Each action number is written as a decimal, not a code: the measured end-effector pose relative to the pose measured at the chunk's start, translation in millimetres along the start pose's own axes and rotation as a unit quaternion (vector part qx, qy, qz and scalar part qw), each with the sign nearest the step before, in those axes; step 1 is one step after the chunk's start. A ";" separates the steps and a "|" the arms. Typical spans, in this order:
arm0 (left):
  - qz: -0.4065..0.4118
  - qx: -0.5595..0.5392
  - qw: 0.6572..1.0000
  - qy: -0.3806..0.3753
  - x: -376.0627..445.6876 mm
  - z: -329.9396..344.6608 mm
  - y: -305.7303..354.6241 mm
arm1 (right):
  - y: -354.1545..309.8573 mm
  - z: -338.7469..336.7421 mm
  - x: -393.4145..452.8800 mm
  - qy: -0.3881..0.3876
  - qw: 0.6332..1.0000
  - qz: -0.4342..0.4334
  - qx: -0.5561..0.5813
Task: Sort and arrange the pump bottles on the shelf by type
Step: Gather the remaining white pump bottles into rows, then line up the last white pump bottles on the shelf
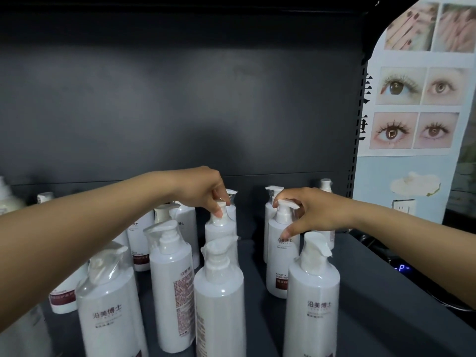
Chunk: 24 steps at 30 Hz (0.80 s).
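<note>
White pump bottles stand upright on a dark shelf [373,318], long axes vertical, each wrapped in clear plastic film; what is inside them cannot be seen through the opaque walls. Several carry dark red label bands low on the body, and others show black printed characters.

The left hand [206,191] reaches over the middle of the shelf and pinches the pump neck of a middle bottle [220,230] between thumb and fingertips, closed snugly round it. That bottle stands just behind a front bottle [219,300], whose pump spout points to the right.

The right hand [316,215] curls round the pump of a labelled bottle [282,256] to the right of centre, index finger over the spout and thumb below at the shoulder, partly closed on it. Its spout points right, towards the palm. Just in front stands a near bottle [310,305], spout also pointing right.
</note>
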<state>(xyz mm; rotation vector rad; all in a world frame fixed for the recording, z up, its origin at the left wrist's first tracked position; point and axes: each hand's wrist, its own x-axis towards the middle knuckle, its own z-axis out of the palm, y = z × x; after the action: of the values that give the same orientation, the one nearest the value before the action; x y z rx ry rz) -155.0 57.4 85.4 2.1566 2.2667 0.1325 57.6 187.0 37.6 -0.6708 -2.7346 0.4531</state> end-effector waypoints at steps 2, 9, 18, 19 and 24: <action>-0.004 0.000 1.000 -0.006 -2.0 -0.8 1.3 | 0.4 0.3 0.5 -0.004 1.000 0.003 -0.004; 0.000 0.000 1.000 -0.004 -4.2 -0.5 4.9 | -7.8 -0.6 0.1 -0.007 0.999 0.039 -0.012; 0.007 -0.093 0.996 0.015 -33.9 -1.3 -1.0 | -23.0 -30.0 -42.9 -0.001 0.989 0.120 0.084; 0.011 -0.105 0.994 0.021 -35.7 -3.2 1.5 | -23.4 -35.1 -50.3 0.010 0.988 0.126 0.091; 0.037 -0.142 0.988 0.043 -33.7 -10.9 25.0 | -19.8 -56.5 -83.5 0.053 0.981 0.156 0.099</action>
<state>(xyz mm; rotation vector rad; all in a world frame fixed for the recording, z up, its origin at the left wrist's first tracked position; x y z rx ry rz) -129.1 24.3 96.2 2.1204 2.0588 0.5229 140.4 142.8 79.4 -1.0399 -2.4491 0.7265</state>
